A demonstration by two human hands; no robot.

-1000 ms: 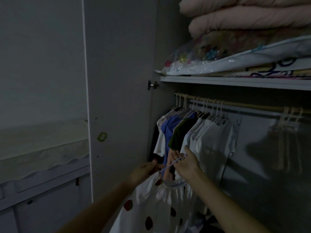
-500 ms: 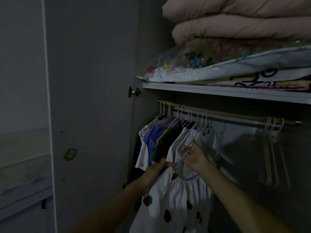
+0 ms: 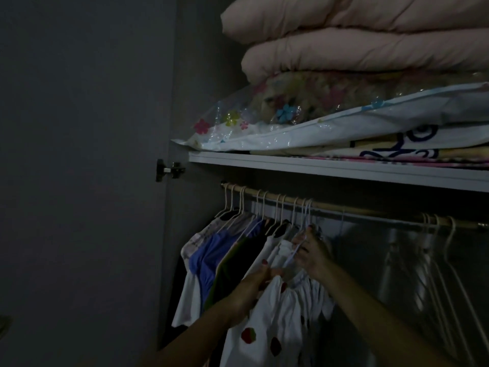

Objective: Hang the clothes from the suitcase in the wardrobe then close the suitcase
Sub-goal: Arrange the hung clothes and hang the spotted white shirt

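Under the wooden rail (image 3: 344,207), both hands, left hand (image 3: 254,284) and right hand (image 3: 311,254), grip a spotted white garment (image 3: 277,321).

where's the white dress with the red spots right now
In the head view, lower centre: the white spotted dress is held up by the left hand and right hand, below the wooden rail, right of the hanging clothes.

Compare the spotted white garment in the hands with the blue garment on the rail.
The spotted white garment is white with dark red spots; the blue garment is plain blue. The spotted one is held up below the rail by the left hand and right hand; the blue one hangs among others, untouched. Both are on hangers.
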